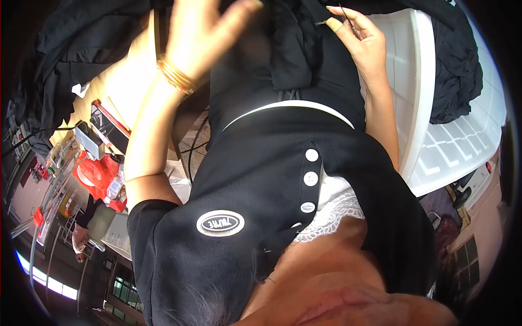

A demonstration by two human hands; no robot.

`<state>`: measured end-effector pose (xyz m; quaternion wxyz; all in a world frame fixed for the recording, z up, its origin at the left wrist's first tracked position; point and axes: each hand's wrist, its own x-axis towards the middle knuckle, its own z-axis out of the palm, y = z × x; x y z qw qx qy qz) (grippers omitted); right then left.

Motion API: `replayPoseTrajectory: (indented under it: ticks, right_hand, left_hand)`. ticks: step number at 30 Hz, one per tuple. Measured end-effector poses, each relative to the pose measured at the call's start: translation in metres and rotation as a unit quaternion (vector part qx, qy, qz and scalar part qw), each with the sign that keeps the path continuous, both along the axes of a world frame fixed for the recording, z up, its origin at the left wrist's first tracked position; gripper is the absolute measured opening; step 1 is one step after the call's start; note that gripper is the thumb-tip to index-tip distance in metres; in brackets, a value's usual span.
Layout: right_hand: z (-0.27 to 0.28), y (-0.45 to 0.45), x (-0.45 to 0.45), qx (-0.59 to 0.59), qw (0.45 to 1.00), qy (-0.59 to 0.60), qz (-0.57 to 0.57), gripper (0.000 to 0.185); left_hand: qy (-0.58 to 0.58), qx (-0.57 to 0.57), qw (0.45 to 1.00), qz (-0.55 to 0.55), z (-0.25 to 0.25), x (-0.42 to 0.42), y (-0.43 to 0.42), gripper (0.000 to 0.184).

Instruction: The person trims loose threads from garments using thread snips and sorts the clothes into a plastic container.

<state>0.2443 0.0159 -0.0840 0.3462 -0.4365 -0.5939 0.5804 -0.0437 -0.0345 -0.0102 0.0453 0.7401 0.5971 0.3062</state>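
Note:
My left hand (204, 32), with gold bangles (175, 77) at the wrist, is raised at the top and smeared by motion. Its thumb stretches away from the fingers, which run out of the frame, and nothing shows in its grasp. At the upper right my right hand (365, 48) pinches a thin dark pointed tool (348, 20) whose exact kind I cannot make out. A yellowish wrap covers part of a right-hand digit. Between the hands, gathered black cloth (293, 54) lies over my lap, close to the right fingertips.
A white plastic bin (416, 108) stands at my right, with black fabric (455, 70) in it. Leftward are a pale wooden table (128, 68), piled black cloth (81, 38), a red bag (98, 176) and cables. Another person (81, 236) appears at the far lower left.

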Motion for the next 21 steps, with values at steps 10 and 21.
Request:
replayPoseTrajectory:
  ticks: [10,21]
  right_hand:
    - [0.032,0.001,-0.012,-0.075,0.996,0.039,-0.037,0.02]
    - [-0.001,0.002,-0.009,-0.008,0.999,0.051,0.016,0.027]
  left_hand:
    - [-0.171,-0.326,0.923,-0.114,-0.036,0.021,-0.008,0.017]
    - [-0.655,-0.267,0.702,0.083,-0.051,-0.047,0.039,0.013]
